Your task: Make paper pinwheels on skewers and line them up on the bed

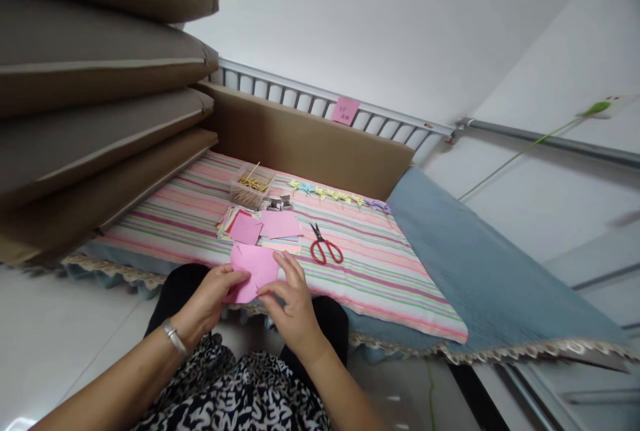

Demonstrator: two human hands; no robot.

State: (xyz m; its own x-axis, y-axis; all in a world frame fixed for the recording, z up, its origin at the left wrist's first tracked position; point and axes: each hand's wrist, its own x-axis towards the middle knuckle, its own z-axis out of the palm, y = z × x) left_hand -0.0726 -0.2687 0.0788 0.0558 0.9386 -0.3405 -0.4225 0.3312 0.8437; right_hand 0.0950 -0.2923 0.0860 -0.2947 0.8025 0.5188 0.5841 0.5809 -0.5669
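Note:
Between my hands is a square of pink paper [257,264], with slits running in from its corners. My left hand [223,287] pinches its left side, thumb on top. With thumb and fingers closed at the right side, my right hand [290,294] grips a lower right corner of the sheet. Just beyond lie a pink sheet [246,228] and a second pink sheet [281,224] on stacks of coloured paper. Red-handled scissors [325,247] rest to the right, blades slightly apart and pointing away.
A clear plastic box [245,191] of thin wooden sticks stands behind the paper. Several small paper pinwheels [335,195] lie in a row at the back of the striped cloth [390,271]. Large stacked cushions [100,97] rise at the left. A pink note [345,111] hangs on the radiator.

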